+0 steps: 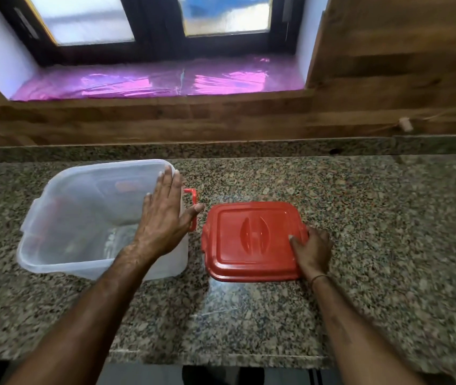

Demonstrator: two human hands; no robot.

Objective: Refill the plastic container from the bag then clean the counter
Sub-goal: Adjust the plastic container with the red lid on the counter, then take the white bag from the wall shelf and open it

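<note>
A clear plastic container (82,215) stands open on the granite counter (373,218) at the left, with a red latch (193,202) on its right side. My left hand (165,215) lies flat with straight fingers along the container's right rim. A red lid (249,240) lies flat on the counter just right of the container. My right hand (314,251) holds the lid's right edge, fingers curled over it. No bag is in view.
A wooden backsplash (221,120) runs behind the counter, with a window sill covered in pink foil (160,81) above it. The counter's front edge (221,357) lies near my body.
</note>
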